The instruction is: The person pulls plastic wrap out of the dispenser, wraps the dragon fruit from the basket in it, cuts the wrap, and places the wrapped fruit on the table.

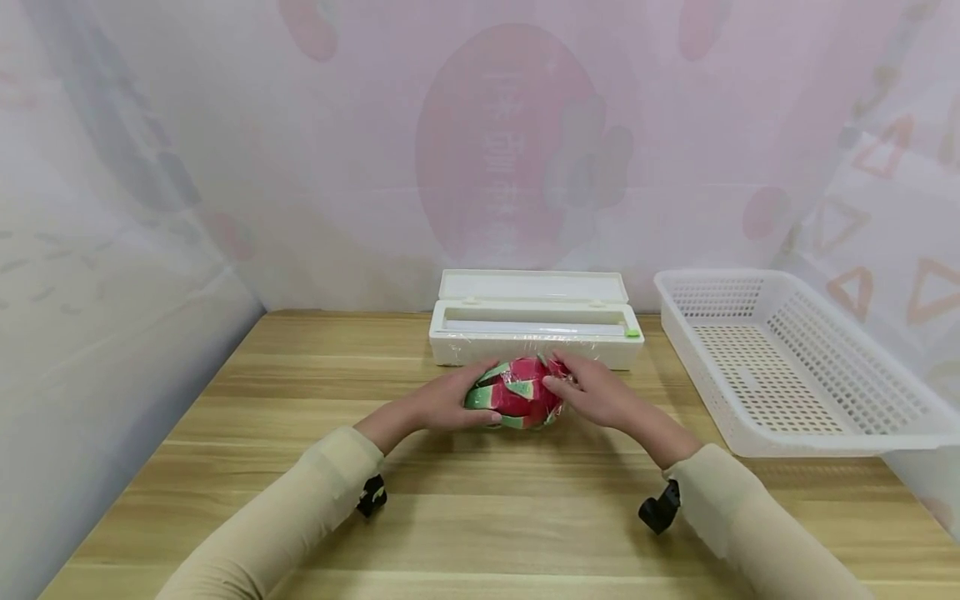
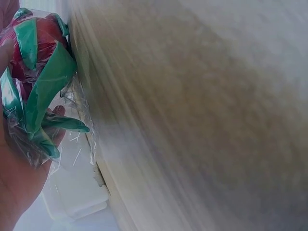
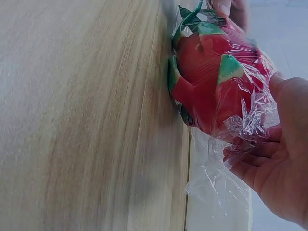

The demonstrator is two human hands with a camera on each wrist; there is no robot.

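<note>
A red dragon fruit (image 1: 517,390) with green scales lies on its side on the wooden table, covered in clear cling film (image 3: 248,115). At its left end my left hand (image 1: 454,402) holds it, the thumb along the near side. My right hand (image 1: 596,393) grips the other end, and in the right wrist view its thumb and fingers press the crumpled film there. Just behind the fruit stands a white cling film dispenser box (image 1: 536,350) with its lid raised. Loose film trails toward that box; whether it joins the roll cannot be told.
A white perforated plastic basket (image 1: 705,375) stands on the right of the table (image 1: 487,533). Pale printed cloth walls (image 1: 337,192) rise at the back and both sides. Small black devices hang at both wrists.
</note>
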